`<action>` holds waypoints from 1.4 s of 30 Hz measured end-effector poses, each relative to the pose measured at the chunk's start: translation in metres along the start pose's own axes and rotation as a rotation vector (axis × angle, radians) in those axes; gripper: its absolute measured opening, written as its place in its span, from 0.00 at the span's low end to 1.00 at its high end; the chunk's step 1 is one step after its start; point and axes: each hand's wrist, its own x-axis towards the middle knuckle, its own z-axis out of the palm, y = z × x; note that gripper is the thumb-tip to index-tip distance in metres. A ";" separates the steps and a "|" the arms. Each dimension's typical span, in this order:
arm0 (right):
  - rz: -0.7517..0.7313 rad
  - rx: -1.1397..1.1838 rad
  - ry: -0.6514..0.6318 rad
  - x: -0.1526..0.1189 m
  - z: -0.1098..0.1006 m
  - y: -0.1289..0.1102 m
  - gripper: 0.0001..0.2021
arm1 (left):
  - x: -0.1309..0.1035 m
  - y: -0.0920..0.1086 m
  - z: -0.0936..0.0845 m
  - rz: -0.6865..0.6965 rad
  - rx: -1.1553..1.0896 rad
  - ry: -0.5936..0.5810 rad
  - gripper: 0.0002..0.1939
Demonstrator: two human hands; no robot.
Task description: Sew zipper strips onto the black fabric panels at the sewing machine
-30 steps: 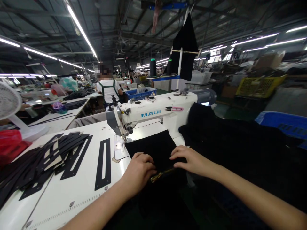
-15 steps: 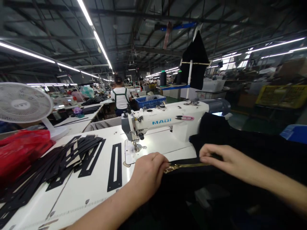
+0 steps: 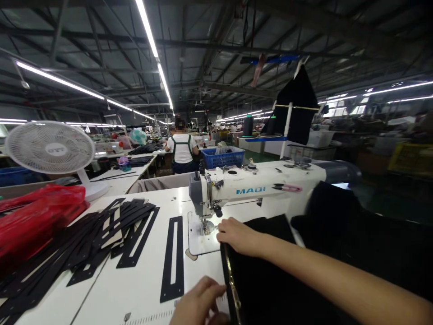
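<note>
A black fabric piece (image 3: 267,280) with a gold metal zipper (image 3: 231,277) along its left edge lies in front of the sewing machine (image 3: 250,187). My right hand (image 3: 238,235) is closed on the fabric's far left corner, just right of the needle and presser foot (image 3: 205,225). Lower down, my left hand (image 3: 201,301) is closed at the same edge, its fingertips at the fabric beside the zipper; the frame's bottom cuts off part of it. Left of the needle plate, a black frame-shaped strip with a long slot (image 3: 166,266) lies on the white table.
A pile of black slotted strips (image 3: 91,239) covers the table's left, beside a red plastic bag (image 3: 43,216) and a white fan (image 3: 50,146). Thread cones (image 3: 248,126) stand behind the machine. A person (image 3: 182,146) works beyond, near a blue basket (image 3: 223,157).
The zippered edge has swung from lying sideways to pointing toward the needle. My right hand has moved left to the presser foot; my left hand has come down toward me. The view has shifted.
</note>
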 end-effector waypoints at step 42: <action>1.113 0.509 -0.006 -0.161 -0.006 0.010 0.14 | 0.098 -0.001 -0.039 -0.060 0.640 -0.461 0.66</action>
